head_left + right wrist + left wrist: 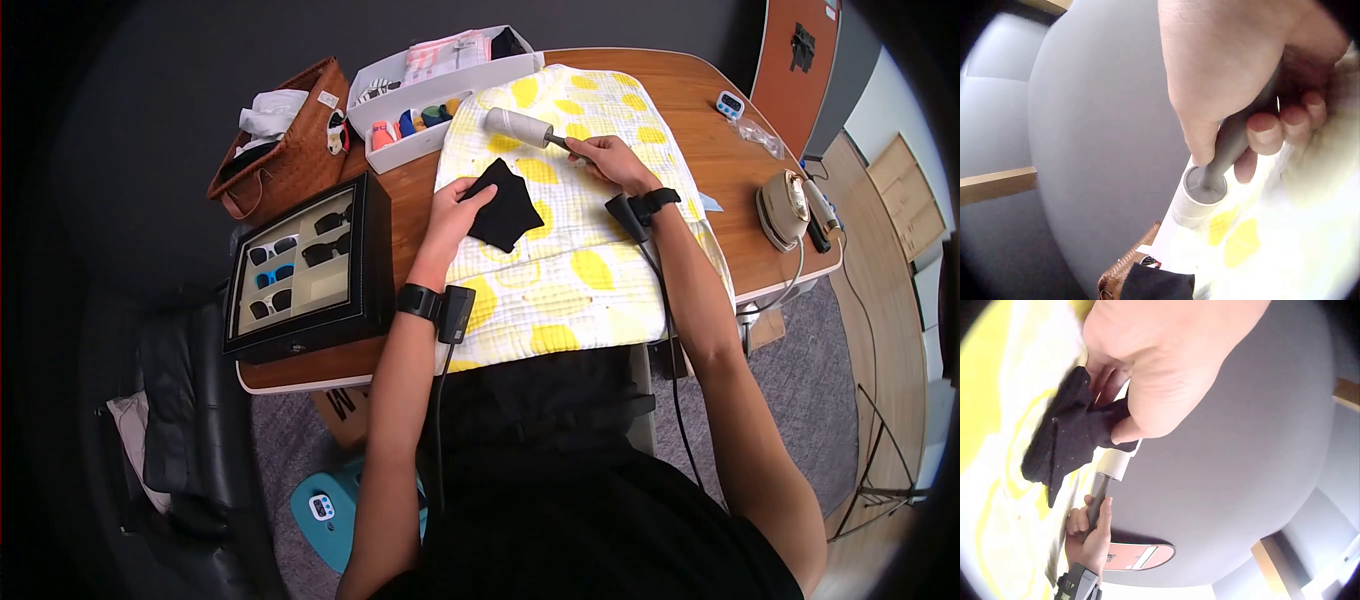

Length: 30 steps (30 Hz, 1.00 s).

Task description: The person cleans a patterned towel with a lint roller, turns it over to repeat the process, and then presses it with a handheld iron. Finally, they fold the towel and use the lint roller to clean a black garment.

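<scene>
My left hand pinches a small folded black cloth between thumb and fingers, over the yellow-patterned white cloth. Pale specks dot the black fabric in the left wrist view. In my right hand is a lint roller, gripped by its dark grey handle. The roller's white cylinder points left, a little beyond the black cloth and apart from it in the head view.
Left on the wooden table stands a black glasses case with several sunglasses. Behind it are a woven basket and white boxes of folded textiles. An iron and a small timer sit at the right. Cables hang from both wrists.
</scene>
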Each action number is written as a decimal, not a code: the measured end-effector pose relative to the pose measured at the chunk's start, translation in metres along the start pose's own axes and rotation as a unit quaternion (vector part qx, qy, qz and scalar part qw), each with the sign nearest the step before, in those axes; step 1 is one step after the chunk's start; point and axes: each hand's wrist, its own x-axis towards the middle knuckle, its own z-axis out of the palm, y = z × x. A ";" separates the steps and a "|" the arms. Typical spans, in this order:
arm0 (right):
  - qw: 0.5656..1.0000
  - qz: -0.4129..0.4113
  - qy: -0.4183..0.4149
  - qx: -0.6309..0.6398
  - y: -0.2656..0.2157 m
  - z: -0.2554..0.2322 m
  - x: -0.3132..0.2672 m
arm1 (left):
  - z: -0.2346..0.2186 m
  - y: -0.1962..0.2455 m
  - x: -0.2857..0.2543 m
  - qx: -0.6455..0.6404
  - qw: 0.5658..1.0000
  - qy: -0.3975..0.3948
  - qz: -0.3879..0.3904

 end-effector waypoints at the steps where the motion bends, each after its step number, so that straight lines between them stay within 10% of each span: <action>1: 1.000 0.003 0.009 -0.004 0.001 0.000 0.001 | 0.000 0.000 0.000 0.001 1.000 -0.005 0.015; 10: 0.980 -0.071 -0.181 -0.028 0.009 0.003 0.005 | -0.002 -0.007 0.003 -0.052 0.998 -0.043 0.016; 16: 0.996 -0.046 -0.074 -0.028 0.013 0.011 0.008 | -0.003 0.000 0.001 -0.091 0.995 -0.029 -0.027; 30: 0.948 -0.153 -0.173 0.221 0.005 -0.010 -0.003 | -0.006 -0.002 0.003 -0.088 0.995 -0.027 -0.029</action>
